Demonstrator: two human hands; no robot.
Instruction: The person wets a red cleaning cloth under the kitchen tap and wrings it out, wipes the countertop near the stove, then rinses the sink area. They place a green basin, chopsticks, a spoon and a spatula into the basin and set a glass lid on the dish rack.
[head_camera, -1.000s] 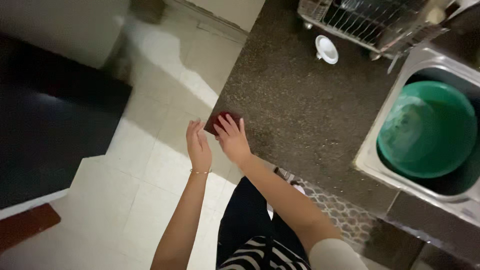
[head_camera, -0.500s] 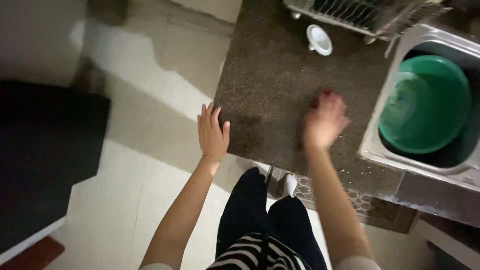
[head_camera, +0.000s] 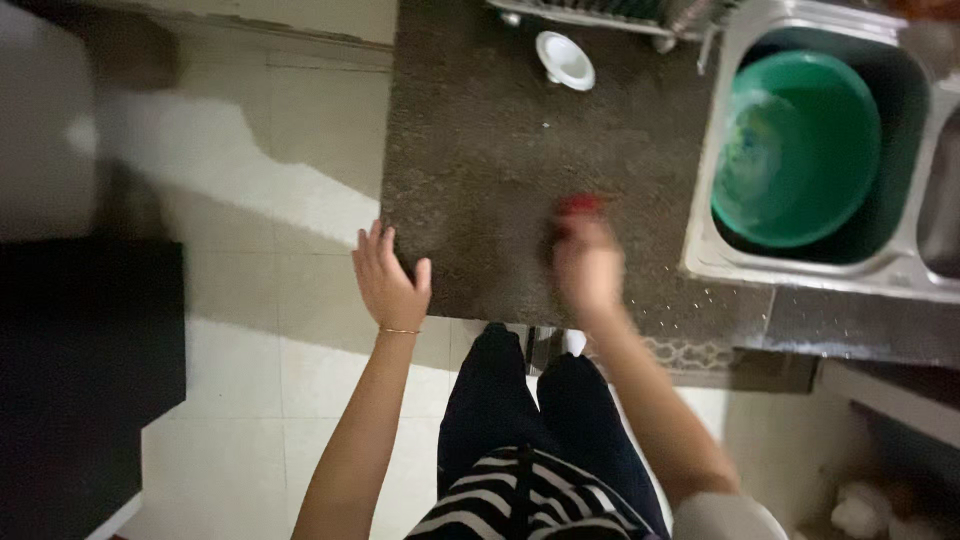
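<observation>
Hands (head_camera: 390, 283) at counter (head_camera: 480, 150) edge (bare stretch beyond)

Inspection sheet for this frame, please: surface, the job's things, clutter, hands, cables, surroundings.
Surface: dark speckled counter, a few pale specks near the sink.
Job's things: red cloth or sponge under the right hand, pressed on the counter; blurred, kind unclear.
Clutter: small white dish by the dish rack; green basin in the steel sink.
Hands: left hand flat on the counter's corner, empty; right hand blurred, on the red cloth or sponge.
Cables: nothing seen.
Surroundings: pale tiled floor, patterned mat below the counter.
</observation>
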